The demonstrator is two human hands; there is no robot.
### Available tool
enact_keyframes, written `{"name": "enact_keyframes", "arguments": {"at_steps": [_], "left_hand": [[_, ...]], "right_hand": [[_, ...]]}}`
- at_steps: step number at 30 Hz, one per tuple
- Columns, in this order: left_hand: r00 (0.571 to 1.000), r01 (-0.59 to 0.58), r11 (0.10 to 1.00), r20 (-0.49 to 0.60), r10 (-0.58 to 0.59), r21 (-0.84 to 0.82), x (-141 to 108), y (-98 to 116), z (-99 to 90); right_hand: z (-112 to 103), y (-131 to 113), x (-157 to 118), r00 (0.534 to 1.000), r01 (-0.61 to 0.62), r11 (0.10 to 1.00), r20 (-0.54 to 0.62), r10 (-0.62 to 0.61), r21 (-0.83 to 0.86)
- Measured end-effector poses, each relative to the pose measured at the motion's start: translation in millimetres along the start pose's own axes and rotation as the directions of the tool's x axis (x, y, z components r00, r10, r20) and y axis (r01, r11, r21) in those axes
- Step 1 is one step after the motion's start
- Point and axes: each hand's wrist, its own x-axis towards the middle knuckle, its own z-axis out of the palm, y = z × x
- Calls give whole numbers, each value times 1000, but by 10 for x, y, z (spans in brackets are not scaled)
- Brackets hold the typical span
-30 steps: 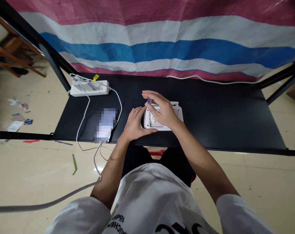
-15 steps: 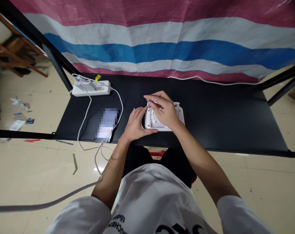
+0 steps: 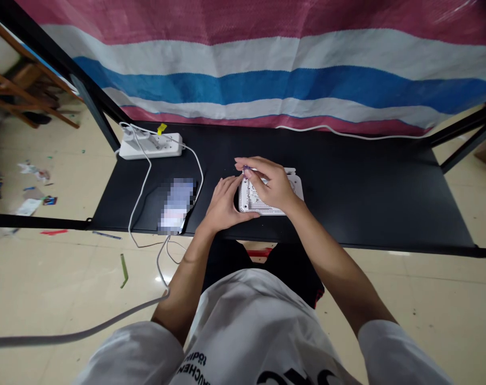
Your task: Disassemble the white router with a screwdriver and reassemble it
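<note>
A white perforated plastic device [image 3: 267,207] lies flat on the black shelf [image 3: 359,187]. My left hand [image 3: 224,206] grips its left edge, thumb along the near side and fingers at the far left corner. Above the device, my right hand [image 3: 272,182] pinches a small purple item [image 3: 246,169] over the far left corner. That item is too small to make out, and my right hand hides much of the device's upper middle.
A white power strip [image 3: 150,145] with plugs and cables is at the back left. Nearer, a phone [image 3: 176,206] with a blurred screen lies beside looping cables. A striped sheet [image 3: 267,85] hangs behind the shelf, between black frame bars.
The fingers of my right hand have shifted slightly around the small purple item, with the fingertips a little further left. My left hand and the device have stayed in place.
</note>
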Motion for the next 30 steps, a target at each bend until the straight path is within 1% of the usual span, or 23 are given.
{"name": "enact_keyframes", "arguments": {"at_steps": [4,5,6,9,10,13,15,17,19,25,30], "left_hand": [[1000,-5,1000,-8,5,7,-1,-11,8],[1000,-9,1000,-9,9,4,-2,-14,9],[1000,-12,1000,-10,12,1,-2,-17,11],[1000,-11,1000,-10,11,-6,-4,-25,16],[1000,-8,1000,-11,8,-5,-4,-27,18],[1000,-2,1000,-9,2,2,-2,-31,24],[1000,1,1000,-5,-1,5,0,-26,22],[1000,2,1000,-3,-2,3,3,-12,13],[1000,2,1000,-6,-2,-3,4,5,0],[1000,13,1000,-3,-13,-17,-3,33,-24],[1000,14,1000,-8,-14,-10,-11,28,-22]], "right_hand": [[-9,4,28,994,20,998,-109,-27,-65],[-14,5,36,994,24,998,-103,-30,-66],[-22,4,41,997,27,998,-74,-31,-57],[-42,-1,40,999,28,999,36,-26,-41],[-43,-1,34,999,27,998,40,-24,-55],[-27,9,12,1000,17,992,-15,-19,-123],[-14,15,0,1000,15,990,-16,-18,-139],[-10,16,-9,1000,17,991,14,-16,-130],[-16,13,-15,1000,17,993,14,-16,-120],[-84,-28,11,996,-17,994,-87,8,-104],[-130,-57,41,994,-15,995,-107,5,-96]]}}
